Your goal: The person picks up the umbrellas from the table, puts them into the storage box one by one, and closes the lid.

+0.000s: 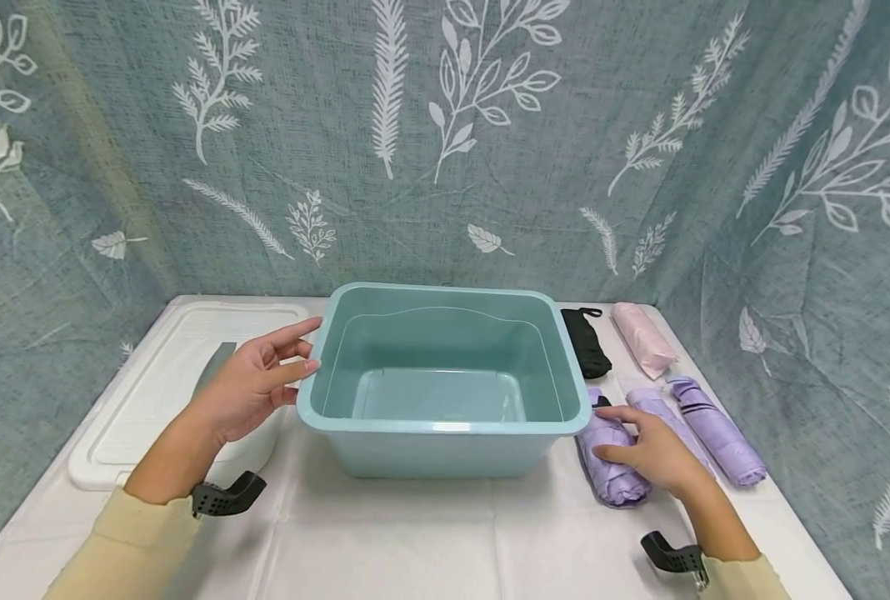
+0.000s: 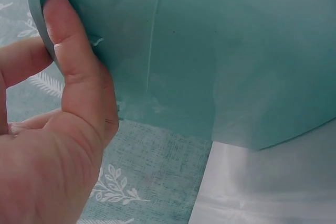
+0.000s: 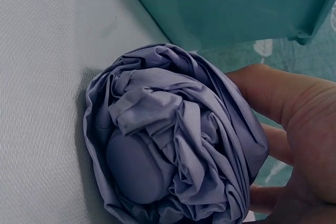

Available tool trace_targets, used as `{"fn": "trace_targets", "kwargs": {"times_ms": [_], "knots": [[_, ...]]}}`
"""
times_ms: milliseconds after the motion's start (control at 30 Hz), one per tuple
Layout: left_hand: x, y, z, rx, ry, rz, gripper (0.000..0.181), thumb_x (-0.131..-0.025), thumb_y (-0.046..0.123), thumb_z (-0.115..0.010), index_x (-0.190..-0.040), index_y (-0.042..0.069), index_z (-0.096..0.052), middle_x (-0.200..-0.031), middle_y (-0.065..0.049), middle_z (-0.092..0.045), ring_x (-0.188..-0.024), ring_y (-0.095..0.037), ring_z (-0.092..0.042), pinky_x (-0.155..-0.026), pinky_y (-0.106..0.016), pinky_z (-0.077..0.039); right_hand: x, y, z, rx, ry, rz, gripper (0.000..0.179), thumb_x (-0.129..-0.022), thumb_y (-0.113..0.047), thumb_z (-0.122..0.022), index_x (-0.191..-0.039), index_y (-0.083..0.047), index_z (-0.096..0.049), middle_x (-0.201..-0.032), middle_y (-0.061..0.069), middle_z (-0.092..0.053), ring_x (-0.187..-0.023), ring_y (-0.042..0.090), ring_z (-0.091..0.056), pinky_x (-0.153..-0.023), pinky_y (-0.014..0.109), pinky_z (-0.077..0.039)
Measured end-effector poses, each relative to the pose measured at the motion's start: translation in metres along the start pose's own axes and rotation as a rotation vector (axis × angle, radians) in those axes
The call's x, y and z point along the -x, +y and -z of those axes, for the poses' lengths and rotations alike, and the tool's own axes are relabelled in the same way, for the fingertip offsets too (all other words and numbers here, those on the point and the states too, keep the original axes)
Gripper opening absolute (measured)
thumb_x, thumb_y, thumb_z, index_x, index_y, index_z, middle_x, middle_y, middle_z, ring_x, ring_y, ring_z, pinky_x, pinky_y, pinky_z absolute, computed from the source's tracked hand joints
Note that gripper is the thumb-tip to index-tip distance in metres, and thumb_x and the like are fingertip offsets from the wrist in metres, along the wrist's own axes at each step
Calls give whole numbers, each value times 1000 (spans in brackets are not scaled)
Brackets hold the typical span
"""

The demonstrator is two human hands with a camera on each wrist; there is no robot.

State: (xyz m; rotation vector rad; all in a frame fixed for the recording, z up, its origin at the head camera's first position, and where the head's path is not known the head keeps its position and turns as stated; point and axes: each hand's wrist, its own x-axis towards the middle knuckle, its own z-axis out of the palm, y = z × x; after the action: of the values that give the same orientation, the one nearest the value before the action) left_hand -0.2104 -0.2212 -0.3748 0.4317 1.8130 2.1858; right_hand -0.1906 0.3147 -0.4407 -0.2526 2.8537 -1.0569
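Teal tub [image 1: 437, 454] central; we see left hand [image 1: 253, 383], fingers parted, touching its left side, apparently steadying it. Right hand [image 1: 655, 450] grips lilac umbrella [image 1: 613, 483] at tub's right, likely containing loose folds.

Grey-green cloth [image 1: 310, 108] printed with white sprigs [image 1: 390, 83] and leaves [image 1: 485, 239] hangs along the far, left and right sides, wrinkled in places. Between these sides stretches a white-covered surface [image 1: 385, 542], faintly creased, under soft light.
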Motion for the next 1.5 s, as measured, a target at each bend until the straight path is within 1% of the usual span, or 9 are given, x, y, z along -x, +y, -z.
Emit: {"fn": "trace_targets", "kwargs": {"times_ms": [167,300,433,700,933,1100,1233,1367,1500], "knots": [[1,6,1,-107,22,37,72,-101,2,-60,-162,0,-22,-109,2,-55,-83,-3,-65,-67,-27,-61,-1,0,-1,0,6,-5,57,-84,-27,-84,-134,-8,-65,-139,23,-62,-132,47,-53,-104,64,-46],[1,9,2,-182,27,68,72,-101,6,-62,-162,2,-25,-110,1,-53,-85,-4,-65,-69,-30,-62,-2,2,-1,-8,8,-11,57,-83,-27,-85,-134,-9,-65,-140,24,-61,-134,49,-51,-105,68,-43],[0,11,3,-218,18,89,73,-101,8,-63,-163,3,-24,-110,1,-54,-86,-6,-66,-70,-32,-62,-2,2,-2,-12,9,-14,58,-83,-26,-85,-134,-8,-65,-140,25,-60,-135,50,-49,-106,70,-42],[0,13,2,-221,8,111,74,-101,8,-63,-163,4,-22,-107,3,-57,-86,-8,-68,-73,-35,-64,-2,2,-3,-15,15,-13,59,-81,-26,-86,-133,-8,-65,-140,25,-61,-136,50,-48,-108,72,-39],[0,12,0,-205,21,105,74,-101,7,-63,-163,2,-23,-106,3,-56,-86,-6,-65,-74,-33,-63,0,1,-4,-39,13,-11,60,-81,-25,-87,-134,-8,-64,-141,26,-60,-135,51,-49,-106,72,-40],[0,13,1,-185,32,106,74,-100,6,-64,-162,3,-24,-105,3,-55,-86,-5,-62,-75,-30,-62,-1,1,-6,-67,11,-2,61,-82,-23,-86,-135,-7,-64,-141,25,-60,-132,51,-52,-104,69,-44],[-1,13,1,-180,33,100,75,-99,5,-65,-162,1,-24,-106,3,-57,-87,-5,-64,-74,-29,-62,-2,2,-7,-85,7,-9,61,-82,-22,-86,-136,-6,-63,-141,25,-60,-129,53,-53,-102,68,-45],[-2,14,2,-179,32,102,75,-99,4,-65,-162,1,-24,-108,2,-58,-87,-6,-67,-74,-29,-62,-3,1,-7,-91,6,-32,61,-81,-24,-87,-136,-7,-63,-141,24,-60,-130,53,-51,-103,68,-44],[-2,14,2,-183,32,107,75,-98,3,-65,-162,2,-25,-110,1,-58,-86,-7,-68,-73,-30,-62,-3,0,-8,-96,10,-32,61,-81,-23,-87,-135,-7,-63,-141,23,-60,-131,52,-51,-104,69,-42]]}}
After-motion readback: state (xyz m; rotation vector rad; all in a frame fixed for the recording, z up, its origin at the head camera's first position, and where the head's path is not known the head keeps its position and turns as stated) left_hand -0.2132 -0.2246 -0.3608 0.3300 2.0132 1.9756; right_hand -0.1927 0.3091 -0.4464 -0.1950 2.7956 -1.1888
